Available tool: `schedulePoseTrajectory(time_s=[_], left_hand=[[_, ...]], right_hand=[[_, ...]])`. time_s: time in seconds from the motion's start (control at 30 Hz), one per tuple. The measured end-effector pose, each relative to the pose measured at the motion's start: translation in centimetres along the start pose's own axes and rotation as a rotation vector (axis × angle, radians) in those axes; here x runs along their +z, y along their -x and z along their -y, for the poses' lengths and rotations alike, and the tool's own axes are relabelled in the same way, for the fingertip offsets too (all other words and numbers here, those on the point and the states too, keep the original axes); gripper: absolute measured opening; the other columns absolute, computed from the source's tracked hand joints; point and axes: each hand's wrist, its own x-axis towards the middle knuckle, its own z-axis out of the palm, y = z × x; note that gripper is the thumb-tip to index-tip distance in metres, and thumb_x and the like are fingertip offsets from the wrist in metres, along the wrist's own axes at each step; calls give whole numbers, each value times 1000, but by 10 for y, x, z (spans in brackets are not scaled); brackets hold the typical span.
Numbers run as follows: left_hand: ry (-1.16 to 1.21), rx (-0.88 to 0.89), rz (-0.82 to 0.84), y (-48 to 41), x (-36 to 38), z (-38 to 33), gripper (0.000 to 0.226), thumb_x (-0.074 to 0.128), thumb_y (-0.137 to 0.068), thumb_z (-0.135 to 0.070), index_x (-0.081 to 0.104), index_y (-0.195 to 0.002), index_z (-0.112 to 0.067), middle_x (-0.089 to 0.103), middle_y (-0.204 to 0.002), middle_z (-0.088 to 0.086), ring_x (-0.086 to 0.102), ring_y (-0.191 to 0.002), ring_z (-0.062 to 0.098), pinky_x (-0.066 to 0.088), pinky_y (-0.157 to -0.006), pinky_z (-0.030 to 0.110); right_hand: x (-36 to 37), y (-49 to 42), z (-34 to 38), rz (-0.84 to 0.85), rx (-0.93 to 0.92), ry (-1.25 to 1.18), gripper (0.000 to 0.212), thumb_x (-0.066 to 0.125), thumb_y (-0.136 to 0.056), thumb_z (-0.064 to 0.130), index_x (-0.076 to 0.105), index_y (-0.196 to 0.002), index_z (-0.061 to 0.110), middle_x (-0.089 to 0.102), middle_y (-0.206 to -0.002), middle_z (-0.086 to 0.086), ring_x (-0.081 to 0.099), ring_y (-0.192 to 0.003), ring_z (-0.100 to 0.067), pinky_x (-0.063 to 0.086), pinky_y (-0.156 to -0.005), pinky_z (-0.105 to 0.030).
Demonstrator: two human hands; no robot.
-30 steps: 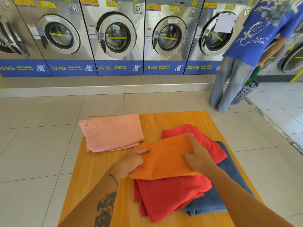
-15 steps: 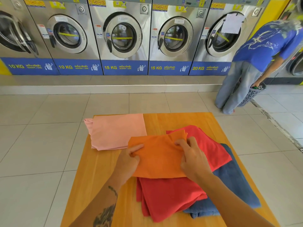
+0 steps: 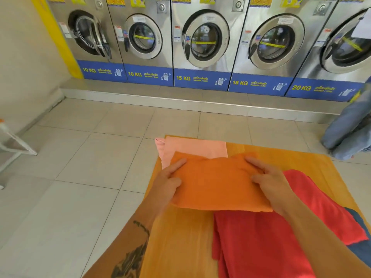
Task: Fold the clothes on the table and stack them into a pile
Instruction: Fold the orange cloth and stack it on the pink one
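Observation:
A folded orange cloth (image 3: 216, 185) hangs just above the wooden table (image 3: 180, 243), gripped at both sides. My left hand (image 3: 168, 181) pinches its left edge and my right hand (image 3: 269, 181) holds its right edge. Its far edge overlaps the folded pink cloth (image 3: 192, 147) lying at the table's far left corner. A red cloth (image 3: 271, 241) lies loosely folded at the near right, partly under the orange one. A blue denim piece (image 3: 359, 251) peeks out beneath the red cloth at the right edge.
A row of front-loading washing machines (image 3: 202, 43) lines the far wall on a raised step. A person's jean-clad legs (image 3: 349, 127) stand at the far right. A white metal frame (image 3: 14, 145) sits on the tiled floor at left.
Both hands have lifted the orange cloth off the red one and carried it left and away, over the near edge of the pink cloth. The camera has turned left.

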Motion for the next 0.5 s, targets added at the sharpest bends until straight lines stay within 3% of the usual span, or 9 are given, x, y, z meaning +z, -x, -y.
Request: schedulePoseTrajectory(time_s=[0.13, 0.23, 0.33, 0.4, 0.5], left_hand=[[-97, 72, -58, -42, -32, -25, 67, 46, -82, 0, 58, -129, -46, 46, -136, -11, 54, -106, 13, 48, -74, 25], [-186, 95, -113, -82, -47, -34, 68, 45, -84, 2, 55, -133, -43, 42, -141, -8, 50, -113, 15, 46, -75, 22], [-409, 60, -65, -111, -51, -26, 71, 43, -83, 3, 43, -144, -34, 33, -151, -4, 45, -118, 16, 44, -71, 14], [-550, 28, -19, -119, -51, -10, 71, 45, -84, 2, 36, -149, -25, 26, -156, 1, 38, -133, 24, 44, -89, 21], [-521, 35, -69, -114, -48, 10, 71, 47, -82, 2, 38, -148, -21, 27, -153, 3, 35, -135, 26, 38, -92, 27]], right_hand=[[38, -48, 27, -8, -66, 80, 65, 48, -82, 0, 59, -129, 44, 53, -132, 8, 60, -101, -17, 52, -76, -33], [63, -89, 39, -35, -118, 160, 66, 42, -84, -2, 54, -135, 39, 52, -137, 4, 58, -103, -20, 48, -69, -28], [83, -114, 27, -20, -67, 329, 64, 44, -86, 0, 43, -145, 27, 44, -149, -5, 51, -119, -26, 47, -86, -33], [93, -114, 8, 55, 21, 472, 62, 47, -89, 5, 37, -148, 17, 40, -151, -10, 50, -120, -28, 46, -87, -34], [100, -99, -16, 116, 100, 482, 68, 51, -87, 5, 30, -151, 15, 39, -152, -10, 48, -126, -28, 45, -92, -33]])
